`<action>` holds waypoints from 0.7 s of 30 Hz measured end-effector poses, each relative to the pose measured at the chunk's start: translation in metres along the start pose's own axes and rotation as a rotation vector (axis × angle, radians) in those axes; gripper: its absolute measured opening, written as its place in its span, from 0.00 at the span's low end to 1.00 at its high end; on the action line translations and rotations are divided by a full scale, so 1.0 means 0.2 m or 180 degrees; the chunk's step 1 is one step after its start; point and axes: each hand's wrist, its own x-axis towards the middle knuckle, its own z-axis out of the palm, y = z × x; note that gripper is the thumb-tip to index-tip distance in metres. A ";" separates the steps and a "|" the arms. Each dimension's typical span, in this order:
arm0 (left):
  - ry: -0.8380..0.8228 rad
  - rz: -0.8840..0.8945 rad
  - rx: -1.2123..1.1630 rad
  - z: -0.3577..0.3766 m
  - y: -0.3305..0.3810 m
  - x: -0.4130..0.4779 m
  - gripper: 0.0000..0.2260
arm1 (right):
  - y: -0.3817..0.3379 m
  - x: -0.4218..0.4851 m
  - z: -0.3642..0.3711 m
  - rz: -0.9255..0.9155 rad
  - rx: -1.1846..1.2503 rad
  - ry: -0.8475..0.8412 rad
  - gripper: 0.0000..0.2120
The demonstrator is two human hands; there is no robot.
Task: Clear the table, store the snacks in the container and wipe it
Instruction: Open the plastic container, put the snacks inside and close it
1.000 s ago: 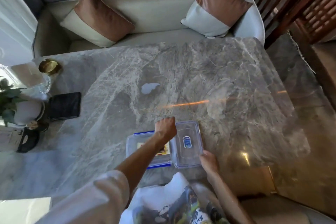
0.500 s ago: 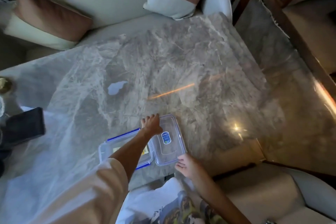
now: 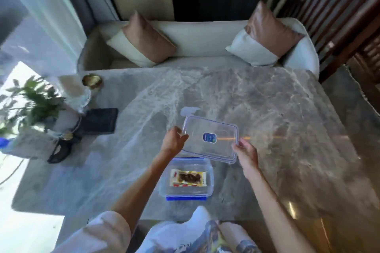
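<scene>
A clear plastic container (image 3: 207, 167) with blue clips sits on the marble table (image 3: 287, 129) near its front edge. Inside it lies a snack packet (image 3: 188, 177) with a dark filling. Beyond the container I hold its clear lid (image 3: 211, 139), which carries a blue oval sticker, above the table. My left hand (image 3: 174, 139) grips the lid's left edge and my right hand (image 3: 245, 153) grips its right edge. A pale wet-looking patch (image 3: 189, 111) shows on the table just past the lid.
At the table's left end stand a potted plant (image 3: 33, 100), a glass vessel (image 3: 79, 96), a brass bowl (image 3: 92, 81), a dark cloth (image 3: 98, 120) and a black object (image 3: 59, 151). A cream sofa (image 3: 195, 47) with two cushions runs along the far side.
The lid lay beside the container under my hands; now both hands hold it lifted beyond the container. The snack packet in the container is uncovered. The camera view has swung.
</scene>
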 end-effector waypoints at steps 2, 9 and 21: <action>0.0036 -0.0281 0.0080 -0.07 -0.20 -0.07 0.12 | 0.02 -0.01 0.15 -0.0078 -0.0448 -0.0284 0.12; -0.0071 -0.0821 0.0243 0.00 -0.75 -0.41 0.11 | 0.36 -0.28 0.40 0.0090 -0.1588 -0.0664 0.21; -0.0151 -0.0493 0.0194 0.06 -0.80 -0.43 0.18 | 0.49 -0.36 0.35 0.0078 -0.2155 0.0024 0.20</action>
